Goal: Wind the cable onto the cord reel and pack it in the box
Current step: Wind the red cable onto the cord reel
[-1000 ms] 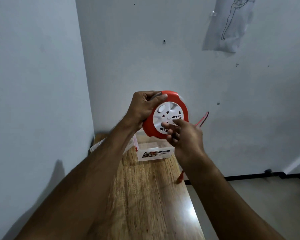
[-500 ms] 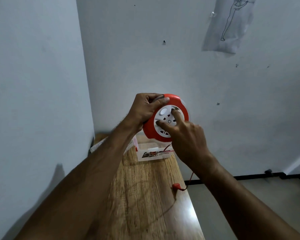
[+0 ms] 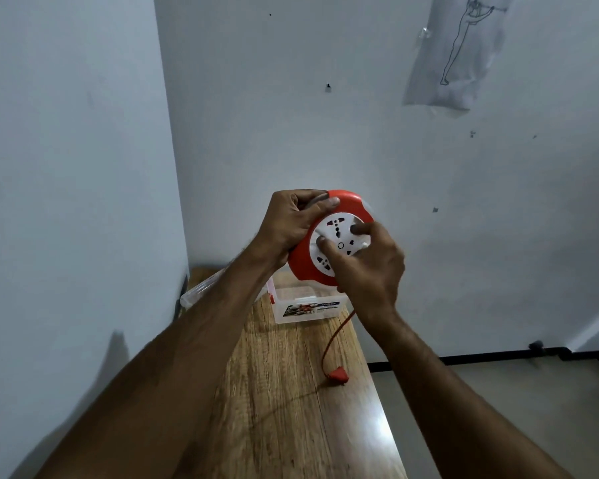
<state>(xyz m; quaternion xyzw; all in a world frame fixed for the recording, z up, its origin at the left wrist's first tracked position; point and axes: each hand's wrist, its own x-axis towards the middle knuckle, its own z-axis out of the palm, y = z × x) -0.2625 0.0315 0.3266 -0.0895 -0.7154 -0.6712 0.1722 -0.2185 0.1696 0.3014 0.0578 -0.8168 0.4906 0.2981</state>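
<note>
The reel [image 3: 329, 236], red with a white socket face, is held up in the air above the far end of the table [image 3: 291, 392], face toward the camera. The left hand [image 3: 291, 226] grips its upper left rim, fingers curled over the top edge and the thumb laid flat across the red rim. The right hand [image 3: 367, 267] is on the white face: its fingertips [image 3: 358, 229] press onto the disc, bent at the knuckles, with the palm covering the reel's lower right part. It seems to be pinching a small knob on the face, though the fingers hide that spot.

The cable [image 3: 336, 337], thin and red, hangs from under the right hand down toward the table near its right edge. It ends in a red plug [image 3: 338, 373], which lies on the wood close to that edge, about midway along the table.

The box [image 3: 305, 305], clear plastic with a printed label on its front wall, stands open at the far end of the table, directly below the reel and apart from it. Its clear lid [image 3: 204, 288] lies to the left, at the far left corner against the wall, partly hidden by the left forearm.
</note>
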